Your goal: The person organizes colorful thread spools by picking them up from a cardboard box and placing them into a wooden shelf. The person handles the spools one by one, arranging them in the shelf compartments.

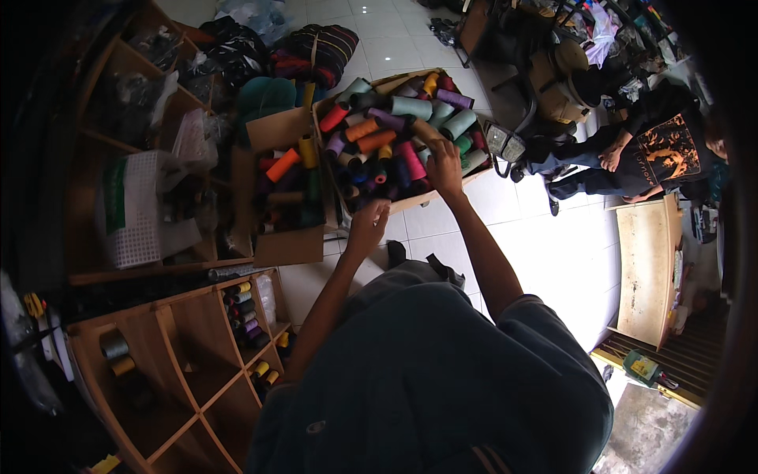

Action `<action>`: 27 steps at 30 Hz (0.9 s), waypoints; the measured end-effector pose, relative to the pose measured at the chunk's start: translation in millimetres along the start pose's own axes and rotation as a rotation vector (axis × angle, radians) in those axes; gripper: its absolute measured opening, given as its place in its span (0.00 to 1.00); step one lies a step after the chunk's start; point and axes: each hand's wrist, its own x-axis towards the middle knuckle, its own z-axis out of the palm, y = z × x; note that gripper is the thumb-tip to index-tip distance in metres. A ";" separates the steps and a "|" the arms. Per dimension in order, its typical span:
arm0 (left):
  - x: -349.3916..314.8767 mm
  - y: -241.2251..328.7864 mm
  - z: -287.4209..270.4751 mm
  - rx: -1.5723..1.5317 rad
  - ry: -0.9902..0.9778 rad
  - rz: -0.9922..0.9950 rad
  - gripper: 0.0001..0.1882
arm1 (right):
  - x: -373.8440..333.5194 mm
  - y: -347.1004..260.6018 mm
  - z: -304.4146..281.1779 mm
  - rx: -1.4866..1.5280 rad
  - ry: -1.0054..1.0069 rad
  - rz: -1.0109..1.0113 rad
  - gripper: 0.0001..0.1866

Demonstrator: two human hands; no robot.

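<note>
- So the tan spool we're looking at lies up on the pile in the big cardboard box, toward its right half.
- Right hand: fingers bent close together over the near end of that spool. We honestly can't tell if it's pinched or just touched.
- Left hand is at the near rim of the same box, fingers curled in. Tips are too dark for us to say whether they grip anything.
- Around the tan one we've got a jumble of thread spools, e.g. a red one over on the left and a magenta one just left of the right hand.
- Just left of the big box, we see a smaller open carton with more thread, including an orange spool.
- Lower left, a wooden shelf unit has spools in a few cubbies.
- Past the boxes there's a striped bundle on the white tile floor.
- Off to our right, another person in a dark printed top.
</note>
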 end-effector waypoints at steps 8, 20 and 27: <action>111.7 -63.9 80.7 0.089 0.232 -0.113 0.29 | 55.0 30.9 38.9 -0.244 -0.255 0.049 0.30; 113.6 -32.7 62.1 -0.365 0.425 -0.296 0.22 | 60.0 21.9 15.3 0.502 -0.346 0.224 0.31; 45.9 -13.1 -1.1 -0.793 0.497 -0.377 0.20 | 30.5 -29.3 32.0 0.973 -0.756 0.359 0.36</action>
